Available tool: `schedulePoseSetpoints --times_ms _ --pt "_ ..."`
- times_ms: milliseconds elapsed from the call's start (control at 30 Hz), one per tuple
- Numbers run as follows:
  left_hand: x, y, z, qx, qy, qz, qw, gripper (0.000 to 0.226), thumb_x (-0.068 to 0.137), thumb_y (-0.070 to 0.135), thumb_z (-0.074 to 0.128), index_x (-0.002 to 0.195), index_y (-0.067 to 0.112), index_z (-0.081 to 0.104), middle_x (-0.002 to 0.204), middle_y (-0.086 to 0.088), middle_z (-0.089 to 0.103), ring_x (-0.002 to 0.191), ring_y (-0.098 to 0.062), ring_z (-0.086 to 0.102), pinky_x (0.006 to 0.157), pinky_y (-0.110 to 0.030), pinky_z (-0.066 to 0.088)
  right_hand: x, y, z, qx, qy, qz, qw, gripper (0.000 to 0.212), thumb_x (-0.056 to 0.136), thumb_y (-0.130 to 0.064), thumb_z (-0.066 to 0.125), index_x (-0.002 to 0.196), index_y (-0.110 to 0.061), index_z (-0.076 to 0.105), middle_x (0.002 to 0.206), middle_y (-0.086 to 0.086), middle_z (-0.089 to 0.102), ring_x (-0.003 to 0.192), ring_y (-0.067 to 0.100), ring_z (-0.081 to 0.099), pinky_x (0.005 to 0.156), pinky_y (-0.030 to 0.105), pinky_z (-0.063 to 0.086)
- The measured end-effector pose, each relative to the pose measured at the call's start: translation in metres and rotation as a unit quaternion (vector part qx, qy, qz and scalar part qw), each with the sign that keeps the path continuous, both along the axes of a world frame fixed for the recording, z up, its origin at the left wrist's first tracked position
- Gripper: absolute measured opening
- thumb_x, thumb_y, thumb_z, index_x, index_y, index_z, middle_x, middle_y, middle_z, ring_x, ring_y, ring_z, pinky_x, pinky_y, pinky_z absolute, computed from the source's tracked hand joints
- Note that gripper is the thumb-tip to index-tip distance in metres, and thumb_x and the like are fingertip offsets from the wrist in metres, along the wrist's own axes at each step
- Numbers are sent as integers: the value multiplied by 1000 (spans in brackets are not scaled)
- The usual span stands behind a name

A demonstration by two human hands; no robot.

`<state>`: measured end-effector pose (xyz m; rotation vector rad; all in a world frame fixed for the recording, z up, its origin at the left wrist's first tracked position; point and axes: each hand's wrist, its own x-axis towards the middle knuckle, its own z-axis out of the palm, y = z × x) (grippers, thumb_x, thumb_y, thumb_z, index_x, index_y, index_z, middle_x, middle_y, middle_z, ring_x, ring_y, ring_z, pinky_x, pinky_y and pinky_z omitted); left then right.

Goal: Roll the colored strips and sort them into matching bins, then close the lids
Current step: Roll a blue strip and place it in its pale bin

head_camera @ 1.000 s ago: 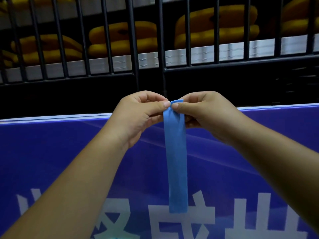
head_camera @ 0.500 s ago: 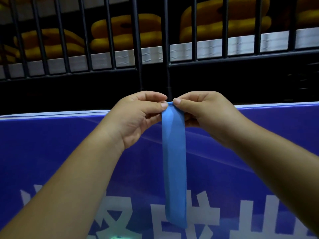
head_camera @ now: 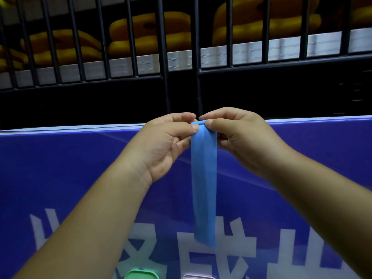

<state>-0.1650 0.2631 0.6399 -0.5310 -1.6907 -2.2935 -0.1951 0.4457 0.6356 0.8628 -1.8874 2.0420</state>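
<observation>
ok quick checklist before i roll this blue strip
1. Left hand pinches the strip top: ok.
2. Right hand pinches it too: ok.
3. Top edge turned over to start the roll: ok.
4. Strip hangs free, untwisted: ok.
5. Blue bin in sight: not ok, only a green container and a pale one at the bottom edge.
6. Bins open: cannot tell.

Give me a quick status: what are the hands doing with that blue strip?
Left hand and right hand pinch blue strip at its top edge. Rest hangs straight, unrolled. Green container below, clear of strip.
</observation>
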Motion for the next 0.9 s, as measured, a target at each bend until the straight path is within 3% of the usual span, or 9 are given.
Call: schedulePoseSetpoints --times_ms 133,367,600,733,900 --pt "4 1 -6 -44 28 45 998 25 96 0 75 120 -3 70 108 -18 81 103 -26 81 88 -29 64 3 -2 -3 -16 -9 4 1000 15 101 -2 65 110 -2 77 103 18 80 99 28 79 88 37 63" --pt "9 -4 -9 -99 44 55 993 15 100 9 72 113 1 76 109 -18 81 102 -28 81 83 -30 63 12 -4 -5 -28 -5 17 999 14 98 6 65 104 -1 75 101 18 80 91 24 79 79 29 62" --pt "16 -8 -15 -137 53 91 985 13 101 6 72 112 5 77 111 -16 80 104 -27 81 92 -38 64 18 -6 -8 -1 -2 8 1000 19 95 9 63 99 -4 76 102 19 80 95 27 80 82 32 63" --pt "20 -9 -19 -118 41 91 988 13 99 0 72 111 4 76 108 -15 81 102 -28 81 90 -35 64 19 -4 -14 30 -17 18 999 17 99 1 65 109 -5 77 104 14 81 97 25 80 85 33 64" --pt "23 -9 -27 -98 25 90 991 13 98 -2 72 109 4 76 109 -19 79 102 -28 80 89 -33 64 20 -2 -26 36 -24 18 999 19 101 -19 72 110 -3 76 96 16 79 84 20 76 80 27 60"
